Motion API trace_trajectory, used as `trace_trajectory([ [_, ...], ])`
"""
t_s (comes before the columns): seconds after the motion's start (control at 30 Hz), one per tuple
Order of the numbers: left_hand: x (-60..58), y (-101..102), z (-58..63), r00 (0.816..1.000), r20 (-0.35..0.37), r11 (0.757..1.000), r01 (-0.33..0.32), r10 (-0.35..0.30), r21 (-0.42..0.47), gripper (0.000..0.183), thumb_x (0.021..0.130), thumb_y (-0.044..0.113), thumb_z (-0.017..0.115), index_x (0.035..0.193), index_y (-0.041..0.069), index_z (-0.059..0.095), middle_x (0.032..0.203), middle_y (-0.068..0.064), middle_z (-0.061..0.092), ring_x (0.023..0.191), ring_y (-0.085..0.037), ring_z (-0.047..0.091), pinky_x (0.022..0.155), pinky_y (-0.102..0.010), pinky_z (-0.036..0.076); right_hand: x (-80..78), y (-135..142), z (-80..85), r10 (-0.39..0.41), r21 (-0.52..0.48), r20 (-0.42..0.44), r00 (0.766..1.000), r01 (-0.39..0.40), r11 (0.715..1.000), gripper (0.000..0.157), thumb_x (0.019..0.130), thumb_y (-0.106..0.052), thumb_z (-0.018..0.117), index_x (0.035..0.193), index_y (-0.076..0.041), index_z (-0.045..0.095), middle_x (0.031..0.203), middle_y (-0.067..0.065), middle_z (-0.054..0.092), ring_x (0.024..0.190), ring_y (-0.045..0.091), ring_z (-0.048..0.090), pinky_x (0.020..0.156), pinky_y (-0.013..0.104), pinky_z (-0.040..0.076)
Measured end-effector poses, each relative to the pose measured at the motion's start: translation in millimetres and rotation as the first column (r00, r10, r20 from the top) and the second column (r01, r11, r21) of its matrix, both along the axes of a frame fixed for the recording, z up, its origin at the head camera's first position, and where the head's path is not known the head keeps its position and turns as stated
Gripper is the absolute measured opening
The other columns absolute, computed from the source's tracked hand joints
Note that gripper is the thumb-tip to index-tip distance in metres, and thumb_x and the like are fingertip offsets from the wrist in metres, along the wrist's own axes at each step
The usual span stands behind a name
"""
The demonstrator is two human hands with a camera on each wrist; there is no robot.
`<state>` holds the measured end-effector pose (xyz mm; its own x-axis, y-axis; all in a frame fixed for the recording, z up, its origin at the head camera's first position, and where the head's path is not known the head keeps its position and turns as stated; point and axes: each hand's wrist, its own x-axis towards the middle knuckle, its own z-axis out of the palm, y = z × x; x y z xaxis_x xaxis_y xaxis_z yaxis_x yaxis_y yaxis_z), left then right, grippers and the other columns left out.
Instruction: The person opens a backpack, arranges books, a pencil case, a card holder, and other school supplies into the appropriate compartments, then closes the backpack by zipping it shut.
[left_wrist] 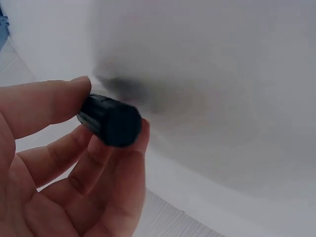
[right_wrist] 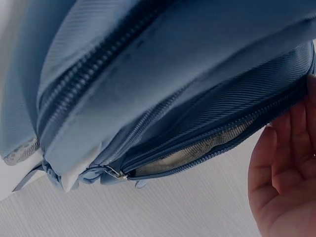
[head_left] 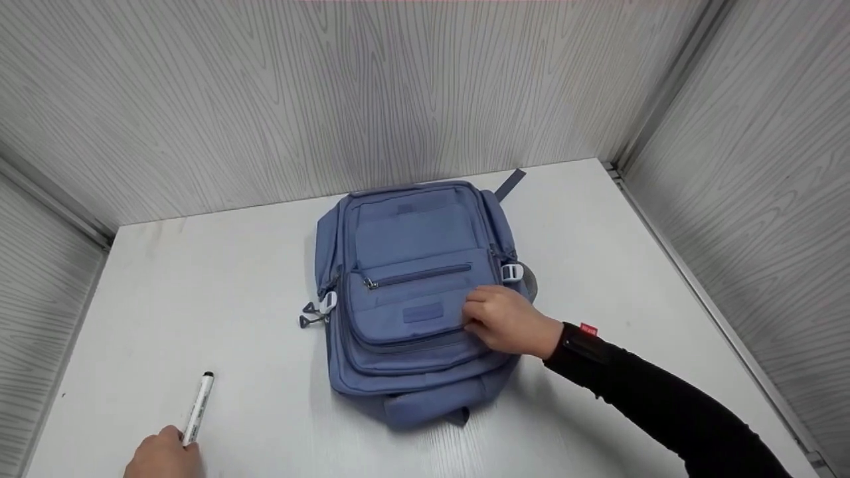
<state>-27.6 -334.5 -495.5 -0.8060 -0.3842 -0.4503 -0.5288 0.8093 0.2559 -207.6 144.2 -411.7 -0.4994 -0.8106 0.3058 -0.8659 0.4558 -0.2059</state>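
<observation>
A blue backpack (head_left: 418,232) lies front side up in the head view. My right hand (head_left: 508,320) pinches the right edge of its front pocket, fingers curled; its fingertips are partly hidden. The right wrist view shows a zipped pocket (right_wrist: 207,145) standing partly unzipped, with pale lining inside and the zipper pull (right_wrist: 117,174) at one end. At the lower left, my left hand (head_left: 165,457) holds a white marker (head_left: 198,410) with a black tip end pointing away. From the left wrist, the marker's dark other end (left_wrist: 121,126) faces the camera between thumb and fingers.
The backpack rests on a white tabletop (head_left: 232,292), with grey wood-grain panels (head_left: 372,93) behind and at both sides. Zipper pulls (head_left: 309,315) stick out at the bag's left, a loose strap (head_left: 511,184) at its upper right.
</observation>
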Motion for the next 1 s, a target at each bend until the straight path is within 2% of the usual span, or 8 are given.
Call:
trace_trajectory([
  [0.1,-6.0,10,8.6,1.000,-0.030,1.000,-0.008,0.009,0.023,0.030,0.091,0.007,0.057,0.104,-0.021,0.058,0.070,-0.018,0.058,0.062,-0.025,0.060,0.051,-0.035,0.050,0.4,-1,5.8,-0.018,-0.005,0.054,0.998,0.019,1.000,0.011,0.082,-0.003,0.073,0.078,-0.010,0.066,0.078,0.002,0.063,0.076,0.018,0.061,0.074,0.033,0.053],
  [0.23,-14.7,39,25.6,0.990,-0.143,1.000,0.013,-0.009,0.029,0.033,0.092,0.009,0.059,0.114,-0.015,0.059,0.077,-0.019,0.064,0.062,-0.022,0.061,0.050,-0.033,0.049,0.6,0,11.4,-0.043,0.009,0.103,0.994,0.042,0.999,0.011,0.085,-0.003,0.070,0.080,-0.010,0.065,0.079,0.004,0.063,0.077,0.018,0.060,0.072,0.032,0.053],
  [0.5,-27.4,112,64.7,0.934,-0.322,0.987,0.160,-0.155,-0.011,0.027,0.094,0.015,0.064,0.118,0.003,0.062,0.081,-0.012,0.073,0.056,-0.015,0.056,0.047,-0.028,0.043,-5.5,-1,34.4,-0.129,-0.076,0.115,0.985,0.138,0.988,0.009,0.090,-0.009,0.070,0.085,-0.009,0.063,0.083,0.006,0.061,0.078,0.018,0.058,0.070,0.033,0.051],
  [0.6,-30.2,133,76.5,0.898,-0.387,0.975,0.221,-0.210,-0.017,0.023,0.093,0.017,0.066,0.115,0.008,0.064,0.081,-0.009,0.074,0.056,-0.014,0.056,0.047,-0.029,0.042,-11.3,-5,44.5,-0.165,-0.132,0.099,0.981,0.178,0.975,0.009,0.091,-0.010,0.070,0.086,-0.008,0.063,0.083,0.006,0.060,0.077,0.018,0.058,0.068,0.032,0.050],
  [0.77,-40.4,163,85.5,0.772,-0.558,0.943,0.326,-0.306,-0.065,0.021,0.090,0.016,0.071,0.109,0.012,0.065,0.078,-0.006,0.074,0.055,-0.013,0.055,0.045,-0.029,0.039,-23.3,-13,54.2,-0.222,-0.226,0.129,0.966,0.247,0.942,0.009,0.093,-0.010,0.067,0.088,-0.005,0.063,0.084,0.011,0.060,0.077,0.021,0.058,0.069,0.035,0.050],
  [0.83,-49.2,173,88.5,0.740,-0.587,0.928,0.368,-0.330,-0.057,0.019,0.090,0.015,0.071,0.108,0.012,0.065,0.070,-0.003,0.069,0.052,-0.011,0.050,0.044,-0.027,0.035,-28.4,-16,57.0,-0.244,-0.265,0.156,0.957,0.278,0.923,0.009,0.094,-0.010,0.066,0.089,-0.004,0.062,0.086,0.013,0.060,0.077,0.023,0.058,0.070,0.035,0.049],
  [0.9,-60.3,183,93.5,0.747,-0.581,0.919,0.395,-0.325,-0.006,0.017,0.092,0.016,0.069,0.107,0.011,0.065,0.064,0.000,0.062,0.050,-0.010,0.045,0.043,-0.025,0.031,-33.2,-19,59.3,-0.258,-0.305,0.181,0.949,0.303,0.903,0.009,0.095,-0.008,0.065,0.089,-0.002,0.062,0.087,0.015,0.060,0.078,0.024,0.058,0.070,0.036,0.049],
  [1.0,-78.3,194,100.1,0.791,-0.544,0.905,0.406,-0.279,0.126,0.015,0.095,0.017,0.065,0.107,0.008,0.066,0.059,0.002,0.052,0.048,-0.009,0.039,0.044,-0.023,0.027,-38.8,-20,60.5,-0.267,-0.352,0.205,0.942,0.326,0.877,0.009,0.094,-0.007,0.065,0.088,-0.001,0.061,0.087,0.016,0.060,0.077,0.025,0.059,0.069,0.034,0.048],
])
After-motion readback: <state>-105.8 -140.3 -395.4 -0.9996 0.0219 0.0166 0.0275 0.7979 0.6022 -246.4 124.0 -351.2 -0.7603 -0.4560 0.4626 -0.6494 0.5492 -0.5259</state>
